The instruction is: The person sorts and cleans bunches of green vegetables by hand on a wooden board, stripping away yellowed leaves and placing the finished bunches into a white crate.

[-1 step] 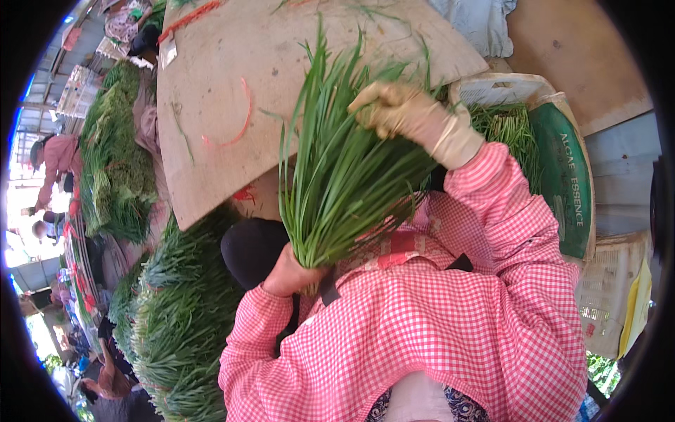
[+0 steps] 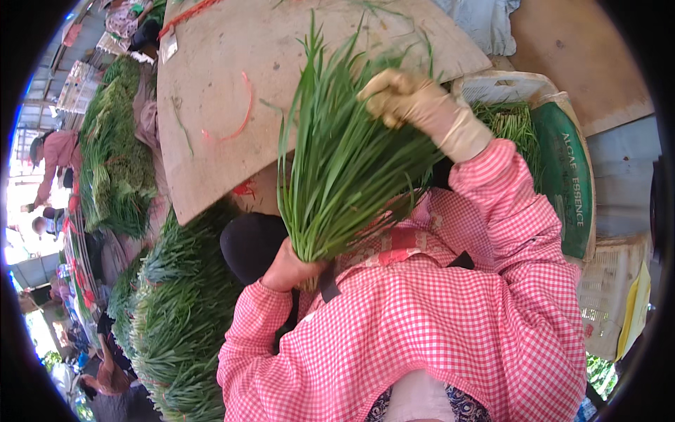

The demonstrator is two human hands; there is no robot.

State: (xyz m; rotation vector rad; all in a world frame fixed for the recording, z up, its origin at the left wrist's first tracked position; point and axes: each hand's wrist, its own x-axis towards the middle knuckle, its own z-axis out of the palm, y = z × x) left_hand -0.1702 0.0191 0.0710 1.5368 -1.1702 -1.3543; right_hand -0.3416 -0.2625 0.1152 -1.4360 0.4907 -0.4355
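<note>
My bare left hand [image 2: 290,269] is closed round the base of a bunch of garlic chives [image 2: 337,169]. The long flat green leaves fan upward and to the right over my lap, their tips above the board's edge. My right hand [image 2: 404,105], in a cream rubber glove, is at the upper right of the leaves. Its fingers are curled against the bunch; what they hold, if anything, is hidden. Some leaves beside that glove are blurred.
A wooden board [image 2: 218,112] bearing a red string [image 2: 248,116] lies ahead. Stacked chives [image 2: 183,323] stand at left, with another heap [image 2: 116,148] beyond. At right is a crate [image 2: 503,86] of greens with a green sack [image 2: 562,172]. Other people work at far left.
My right hand has shifted slightly right and down along the leaves. The bunch in my left hand has barely moved.
</note>
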